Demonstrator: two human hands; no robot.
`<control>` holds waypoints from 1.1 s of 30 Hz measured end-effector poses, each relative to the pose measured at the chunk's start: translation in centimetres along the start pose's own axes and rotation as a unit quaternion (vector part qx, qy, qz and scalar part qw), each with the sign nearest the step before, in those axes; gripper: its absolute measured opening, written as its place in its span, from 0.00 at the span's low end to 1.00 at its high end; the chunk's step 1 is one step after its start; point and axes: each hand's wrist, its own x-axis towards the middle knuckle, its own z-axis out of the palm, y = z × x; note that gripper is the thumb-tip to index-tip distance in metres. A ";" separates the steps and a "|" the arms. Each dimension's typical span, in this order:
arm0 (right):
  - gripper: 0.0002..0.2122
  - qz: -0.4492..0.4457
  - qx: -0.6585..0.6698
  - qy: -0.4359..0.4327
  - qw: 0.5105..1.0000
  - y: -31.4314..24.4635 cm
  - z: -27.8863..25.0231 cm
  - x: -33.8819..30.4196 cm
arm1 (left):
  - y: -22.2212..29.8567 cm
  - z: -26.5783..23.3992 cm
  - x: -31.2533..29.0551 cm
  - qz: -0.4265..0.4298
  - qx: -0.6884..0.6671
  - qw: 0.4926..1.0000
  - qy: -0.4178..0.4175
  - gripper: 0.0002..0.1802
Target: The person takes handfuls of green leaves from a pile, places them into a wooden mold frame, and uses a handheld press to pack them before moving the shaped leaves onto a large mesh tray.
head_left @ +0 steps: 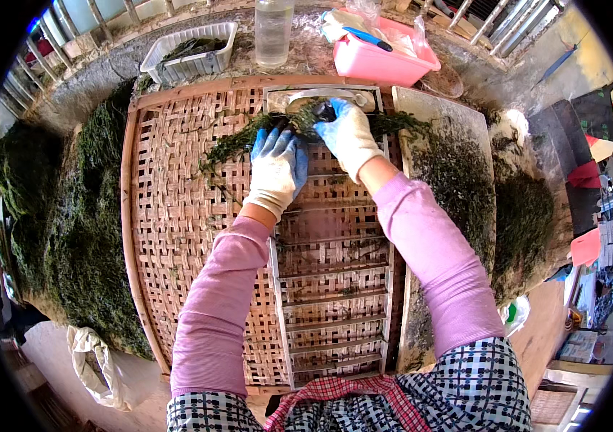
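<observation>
Both hands in white gloves with blue fingers, pink sleeves reaching in from the near edge.

Left hand (276, 167) lies palm down on a strip of dark green seaweed (249, 140) at the far end of a woven bamboo mat (177, 216). Its fingers are spread flat and open, pressing on the strands, not gripping.

Right hand (349, 137) sits just right of the left one, near the far end of a metal frame (335, 288) with cross bars that lies along the mat. Its fingers curl down into the seaweed clump at the frame's far compartment; whether they pinch strands or only push, I cannot tell.

The seaweed strip runs left to right across the far part of the mat, under and between both hands, thinning out toward the left.

Around: a grey board (450, 173) spread with a thin dark seaweed layer lies right of the frame. Big heaps of wet seaweed (69, 216) cover the tabletop left of the mat. Far side: a clear plastic tray (191, 50) with some green in it, a clear bottle (274, 29), a pink basin (382, 61) holding a blue-handled tool. A white plastic bag (94, 363) hangs near left.
</observation>
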 end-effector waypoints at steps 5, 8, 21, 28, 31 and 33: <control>0.21 0.000 -0.258 0.034 0.966 0.2 -5.1 -2.3 | -0.4 0.1 -0.1 -0.014 0.020 1.000 -0.017 0.16; 0.23 -0.019 -0.241 0.005 0.970 -0.2 -7.0 -2.9 | -0.6 -0.2 0.1 -0.016 0.016 1.000 -0.008 0.17; 0.19 -0.306 -0.461 -0.027 0.832 1.8 -8.6 -4.4 | 5.1 2.1 4.2 -0.024 0.139 0.969 -0.201 0.21; 0.19 -0.231 -0.440 -0.035 0.867 1.9 -10.6 -4.7 | -0.7 0.0 2.3 0.010 0.096 0.992 -0.087 0.15; 0.21 -0.373 -0.352 0.044 0.857 1.9 -8.6 -4.5 | 1.0 -0.5 2.5 0.020 0.095 0.993 -0.066 0.15; 0.21 -0.355 -0.408 -0.077 0.838 3.3 -8.1 -4.7 | -0.3 -0.1 1.4 -0.007 0.128 0.989 -0.075 0.15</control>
